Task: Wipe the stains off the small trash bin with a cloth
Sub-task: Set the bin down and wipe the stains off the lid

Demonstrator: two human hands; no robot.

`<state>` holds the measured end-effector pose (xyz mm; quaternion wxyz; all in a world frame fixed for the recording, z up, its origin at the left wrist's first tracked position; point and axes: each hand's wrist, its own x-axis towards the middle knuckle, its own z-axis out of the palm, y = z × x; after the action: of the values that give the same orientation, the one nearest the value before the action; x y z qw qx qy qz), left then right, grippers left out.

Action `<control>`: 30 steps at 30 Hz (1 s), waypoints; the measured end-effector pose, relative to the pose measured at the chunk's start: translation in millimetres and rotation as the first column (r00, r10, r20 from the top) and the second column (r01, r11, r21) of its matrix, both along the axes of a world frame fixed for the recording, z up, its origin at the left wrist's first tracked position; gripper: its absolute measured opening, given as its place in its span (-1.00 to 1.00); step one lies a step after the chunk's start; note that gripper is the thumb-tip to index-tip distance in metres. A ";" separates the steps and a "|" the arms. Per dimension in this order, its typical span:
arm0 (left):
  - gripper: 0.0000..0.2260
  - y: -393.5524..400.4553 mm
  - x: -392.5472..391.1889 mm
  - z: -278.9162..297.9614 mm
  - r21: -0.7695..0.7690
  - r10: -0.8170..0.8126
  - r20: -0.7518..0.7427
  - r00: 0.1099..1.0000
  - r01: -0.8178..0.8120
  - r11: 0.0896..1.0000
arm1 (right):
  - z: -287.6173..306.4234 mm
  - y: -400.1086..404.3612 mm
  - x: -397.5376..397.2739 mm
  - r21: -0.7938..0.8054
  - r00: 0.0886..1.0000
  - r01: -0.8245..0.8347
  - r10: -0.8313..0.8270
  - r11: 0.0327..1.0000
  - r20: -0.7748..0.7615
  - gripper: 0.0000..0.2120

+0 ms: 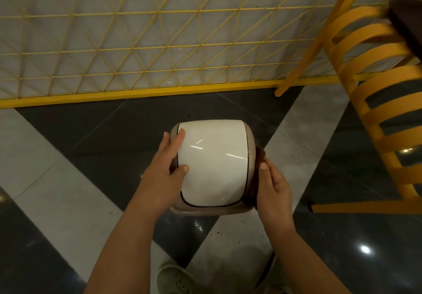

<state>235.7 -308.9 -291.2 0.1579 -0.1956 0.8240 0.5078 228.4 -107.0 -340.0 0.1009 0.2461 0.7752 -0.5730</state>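
The wiping looks under way rather than finished, as far as one view can say: the small trash bin with the glossy white swing lid and beige plastic body [212,166] is held up off the tiled floor [68,156], between the two hands, lid facing the camera. The lid shows only reflections and no marks I can make out, so the top may already be clean or may never have been dirty. The side walls and the base are hidden, and what is left to wipe there cannot be judged.

The left hand [164,170] makes a loose, open grip on the bin's left edge: the thumb and one finger lie flat on the white lid, and the remaining fingers are out of sight (probably curled under the rim). It steadies the bin and is not clamped hard.

To the right of that grip, across the lid, the right hand [274,188] presses a dark brown fuzzy cloth [259,156] against the bin's right side. Its fingers are closed around the cloth, thumb on top, and the cloth sits between palm and beige wall, touching both.
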 end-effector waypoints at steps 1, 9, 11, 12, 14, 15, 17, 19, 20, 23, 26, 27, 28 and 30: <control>-0.34 0.1 -0.4 0.2 0.007 0.003 -0.001 1.000 -0.003 1.000 | -0.5 1.7 1.7 -0.017 1.000 -0.008 0.008 1.000 0.003 -0.61; -0.21 9.8 -1.9 4.7 -0.071 -0.008 0.009 1.000 0.008 0.997 | -0.9 5.9 -3.3 -0.053 0.999 -0.024 0.025 0.998 0.021 -0.61; -0.21 11.9 -1.6 5.4 -0.082 0.008 0.014 1.000 -0.007 0.997 | 0.6 6.7 -7.0 -0.058 0.999 -0.020 0.022 0.998 0.028 -0.62; -0.21 12.9 -1.4 5.3 -0.089 0.011 0.016 1.000 -0.010 0.996 | 1.3 7.0 -9.1 -0.059 0.999 -0.017 0.019 0.998 0.031 -0.63; -0.21 14.8 -1.1 5.0 -0.093 0.020 0.016 1.000 -0.019 0.995 | 2.3 7.6 -14.0 -0.053 0.999 -0.015 0.017 0.999 0.031 -0.64; -0.21 15.7 -0.8 5.1 -0.093 0.025 0.014 1.000 -0.024 0.995 | 2.3 8.4 -16.2 -0.046 0.999 -0.017 0.018 0.999 0.031 -0.64; -0.21 16.8 -0.7 4.6 -0.097 0.031 0.011 0.999 -0.030 0.995 | 2.4 9.3 -19.5 -0.040 0.999 -0.026 0.028 0.999 0.034 -0.64; -0.21 17.3 -0.4 4.6 -0.101 0.033 0.009 0.999 -0.032 0.994 | 2.3 10.0 -19.3 -0.039 0.998 -0.038 0.039 0.999 0.039 -0.63; -0.22 17.7 -0.1 5.1 -0.099 0.036 0.007 0.999 -0.036 0.994 | 2.3 10.4 -18.3 -0.040 0.998 -0.041 0.042 0.998 0.038 -0.63; -0.22 18.6 0.1 5.4 -0.108 0.043 0.005 0.999 -0.042 0.993 | 1.1 10.7 -16.8 -0.034 0.998 -0.044 0.046 0.998 0.037 -0.63; -0.21 19.2 -0.1 4.4 -0.132 0.039 0.011 0.999 -0.037 0.991 | 0.9 11.2 -16.7 -0.027 0.998 -0.059 0.060 0.998 0.026 -0.63; -0.21 19.3 -0.2 4.4 -0.137 0.038 0.011 0.999 -0.036 0.990 | 1.1 12.2 -16.1 -0.034 0.998 -0.059 0.060 0.998 0.025 -0.63; -0.21 19.3 -0.2 4.7 -0.138 0.039 0.011 0.999 -0.037 0.990 | 1.8 13.0 -14.7 -0.038 0.998 -0.061 0.062 0.997 0.024 -0.63; -0.21 19.3 -0.2 5.3 -0.138 0.039 0.014 0.999 -0.037 0.990 | 1.4 15.7 -8.6 -0.033 0.997 -0.077 0.078 0.996 0.022 -0.64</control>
<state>235.5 -289.6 -285.8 0.1410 -0.2257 0.8520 0.4509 219.8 -91.3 -338.5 0.1360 0.2207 0.7736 -0.5782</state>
